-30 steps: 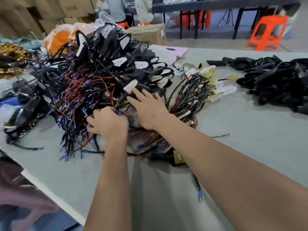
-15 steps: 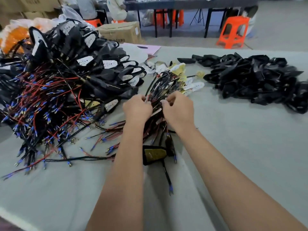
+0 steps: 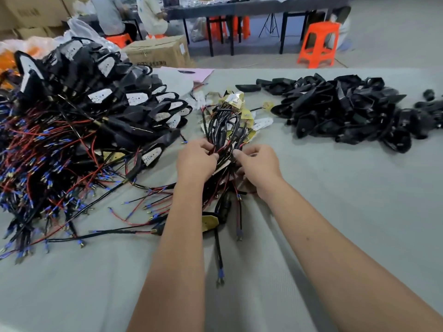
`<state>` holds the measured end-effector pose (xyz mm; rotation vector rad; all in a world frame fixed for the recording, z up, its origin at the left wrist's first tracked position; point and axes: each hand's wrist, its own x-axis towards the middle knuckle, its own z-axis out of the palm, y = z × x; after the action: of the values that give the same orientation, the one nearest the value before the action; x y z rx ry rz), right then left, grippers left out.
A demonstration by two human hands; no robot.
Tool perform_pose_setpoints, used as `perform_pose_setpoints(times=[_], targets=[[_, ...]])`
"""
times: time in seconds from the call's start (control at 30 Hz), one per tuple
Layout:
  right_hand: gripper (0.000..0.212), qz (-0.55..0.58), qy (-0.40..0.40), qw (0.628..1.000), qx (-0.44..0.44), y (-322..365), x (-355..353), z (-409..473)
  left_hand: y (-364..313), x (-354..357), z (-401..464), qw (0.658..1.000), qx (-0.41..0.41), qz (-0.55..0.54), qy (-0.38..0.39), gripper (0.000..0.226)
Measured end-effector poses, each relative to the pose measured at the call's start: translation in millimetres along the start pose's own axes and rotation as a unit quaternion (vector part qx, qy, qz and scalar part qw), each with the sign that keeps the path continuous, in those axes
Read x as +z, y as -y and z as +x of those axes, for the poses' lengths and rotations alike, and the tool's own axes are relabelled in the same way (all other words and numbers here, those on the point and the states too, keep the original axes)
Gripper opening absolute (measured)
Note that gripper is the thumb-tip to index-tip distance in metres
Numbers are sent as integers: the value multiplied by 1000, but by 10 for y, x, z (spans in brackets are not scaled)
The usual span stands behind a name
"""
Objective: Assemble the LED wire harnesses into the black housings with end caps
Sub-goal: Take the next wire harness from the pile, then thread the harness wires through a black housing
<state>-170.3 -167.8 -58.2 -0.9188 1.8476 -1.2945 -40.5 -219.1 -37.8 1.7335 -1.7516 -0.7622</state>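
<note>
Lower half of frame: two bare forearms reach up from the bottom edge over the grey counter (image 3: 335, 200). One loose black lead with a fork terminal (image 3: 219, 281) lies between them, bottom centre.

Mid-frame: left hand (image 3: 195, 161) and right hand (image 3: 257, 167) meet on a small bundle of LED wire harnesses (image 3: 223, 130), frame centre. Left grip: fingers curled, pinching red and black wires at the bundle's near end. Right grip: thumb and fingers pinching wires just beside the left. Wrists angled inward, knuckles up, palms hidden. Likely separating one harness from the tangle.

Progress, judged: well along but far from finished. Big heap of assembled units (image 3: 96, 111) fills the left of the frame, white LED boards seated in black shells, red and blue-tipped leads spilling toward the near edge. Right of frame, farther back: pile of empty black housings (image 3: 347, 113), untouched. The harness bundle between the piles is small. End caps not distinguishable.

Far: cardboard box (image 3: 158, 52) upper left-centre, orange stool (image 3: 318, 44) upper right, a black table behind.
</note>
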Motion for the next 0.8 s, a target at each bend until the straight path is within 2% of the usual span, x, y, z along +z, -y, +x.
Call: perform_pose_setpoints(times=[0.07,0.2,0.3,0.37,0.4,0.5,0.67,0.73,0.8], targets=[[23,88,-20,994,68,24,3,61,-12,6,-11,1000,-3,-2,-2,16],[18,77,19,986,146,112,-48,195,-62,0,-39,999,-27,-17,13,15],[26,128,68,973,182,112,-101,255,-168,75,-85,997,-21,60,-41,27],[29,120,58,974,181,105,-81,289,-258,105,-151,987,-5,125,-99,42],[32,100,49,978,178,107,-57,316,-301,121,-182,984,7,144,-106,42],[31,43,21,986,160,142,28,394,-365,193,-193,992,16,113,-63,34],[39,49,27,988,145,196,103,449,-389,178,-172,996,13,83,-43,27],[33,20,35,989,142,181,106,458,-385,170,-166,997,10,70,-37,28],[13,-6,31,989,142,162,71,453,-373,160,-168,997,10,68,-31,36]])
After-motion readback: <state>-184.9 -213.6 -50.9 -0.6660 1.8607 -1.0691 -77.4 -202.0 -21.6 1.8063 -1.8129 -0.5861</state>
